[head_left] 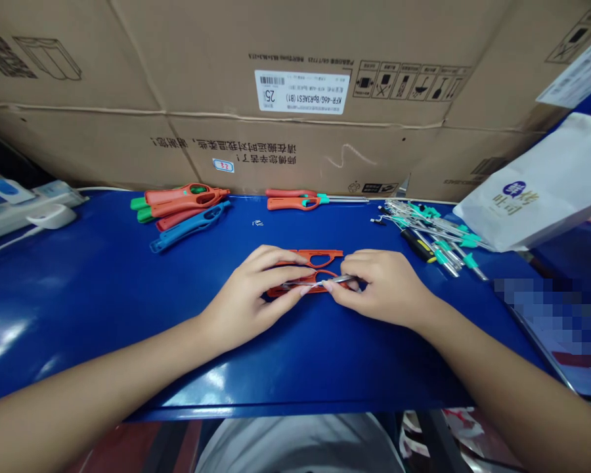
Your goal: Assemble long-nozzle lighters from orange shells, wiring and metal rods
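While the left hand [253,289] covers part of two orange shells [332,253] mid-table — its grip I cannot tell — the right hand [387,282] pinches one slim metal part [345,280]. One blue handle [190,228] lies leftward; one white bag [546,177] stands right; cardboard [177,72] backs the glossy blue table [108,309].

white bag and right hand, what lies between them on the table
In the head view, metal rods with teal fittings and a black-and-yellow handle lie between the white bag and the right hand.
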Demonstrator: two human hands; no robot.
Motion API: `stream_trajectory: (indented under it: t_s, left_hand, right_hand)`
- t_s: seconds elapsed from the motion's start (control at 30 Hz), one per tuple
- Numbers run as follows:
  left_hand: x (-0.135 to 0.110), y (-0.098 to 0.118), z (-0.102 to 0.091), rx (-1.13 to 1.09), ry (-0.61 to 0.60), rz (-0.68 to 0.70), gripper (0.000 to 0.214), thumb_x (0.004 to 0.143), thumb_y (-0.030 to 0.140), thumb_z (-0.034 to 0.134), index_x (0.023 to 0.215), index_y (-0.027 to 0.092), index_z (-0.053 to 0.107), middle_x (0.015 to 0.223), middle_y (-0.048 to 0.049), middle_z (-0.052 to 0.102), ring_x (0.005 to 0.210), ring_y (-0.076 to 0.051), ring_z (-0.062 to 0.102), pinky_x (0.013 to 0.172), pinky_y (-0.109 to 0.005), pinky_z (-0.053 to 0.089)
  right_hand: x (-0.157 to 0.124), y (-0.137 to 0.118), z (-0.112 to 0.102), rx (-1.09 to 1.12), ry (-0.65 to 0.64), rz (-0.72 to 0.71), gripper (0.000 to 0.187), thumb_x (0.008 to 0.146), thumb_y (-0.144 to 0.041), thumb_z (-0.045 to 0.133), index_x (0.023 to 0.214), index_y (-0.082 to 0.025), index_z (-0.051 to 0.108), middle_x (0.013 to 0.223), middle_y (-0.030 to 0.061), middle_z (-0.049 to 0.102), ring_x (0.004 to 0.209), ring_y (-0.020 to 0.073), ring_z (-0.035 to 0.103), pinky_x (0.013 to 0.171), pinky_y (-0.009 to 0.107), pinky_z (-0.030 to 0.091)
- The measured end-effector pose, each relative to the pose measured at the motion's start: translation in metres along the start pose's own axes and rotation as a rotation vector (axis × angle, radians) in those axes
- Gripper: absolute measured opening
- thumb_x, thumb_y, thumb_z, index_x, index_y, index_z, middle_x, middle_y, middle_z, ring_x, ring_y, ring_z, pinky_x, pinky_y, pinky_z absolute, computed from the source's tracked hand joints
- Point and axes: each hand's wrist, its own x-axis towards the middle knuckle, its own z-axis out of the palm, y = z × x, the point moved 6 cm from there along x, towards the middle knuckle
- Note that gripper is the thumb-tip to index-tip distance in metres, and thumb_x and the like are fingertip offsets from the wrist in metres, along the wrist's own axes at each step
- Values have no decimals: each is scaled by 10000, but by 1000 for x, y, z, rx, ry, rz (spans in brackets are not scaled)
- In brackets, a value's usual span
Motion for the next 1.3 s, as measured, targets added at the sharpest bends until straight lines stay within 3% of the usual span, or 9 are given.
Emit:
stream_trajectory:
  t_s: [0.23,0.53,0.9,1.07,1.3]
  left_hand:
    - [-2,7,2,49,-39,52,64,926,196,710,971,217,750,1007,-17,767,963,-181,662,881,-354,477]
    - [-3,7,0,167,-38,106,20,939,192,683,955,198,693,961,-2,774,858,-157,671,778,-322,428]
    - [-2,2,2,78,-78,-48,57,889,171,676,907,193,626,905,12,713,826,-140,643,804,-297,440]
    - [-1,4,0,47,-32,-23,72,896,137,661,905,194,617,885,13,708,803,-132,636,803,-289,447]
    - [-3,5,4,42,-72,11,70,891,160,672,928,200,629,951,-4,721,896,-160,651,840,-318,436]
  right_hand:
    - [-1,-7,4,-1,8,8,418,886,-469,562,579,-191,510,583,-11,592,623,129,523,579,273,268]
    - [0,-6,5,12,4,56,433,882,-473,557,558,-193,492,572,-11,582,605,126,505,575,280,262]
    - [0,-6,6,3,-1,59,426,880,-462,556,557,-192,491,578,-5,592,614,132,525,584,282,267]
    - [-1,-5,5,5,-7,63,436,891,-477,542,561,-195,497,582,-1,592,612,135,524,581,289,267]
    - [0,-6,4,-16,-5,61,449,898,-483,540,552,-200,494,580,8,596,618,144,539,582,293,269]
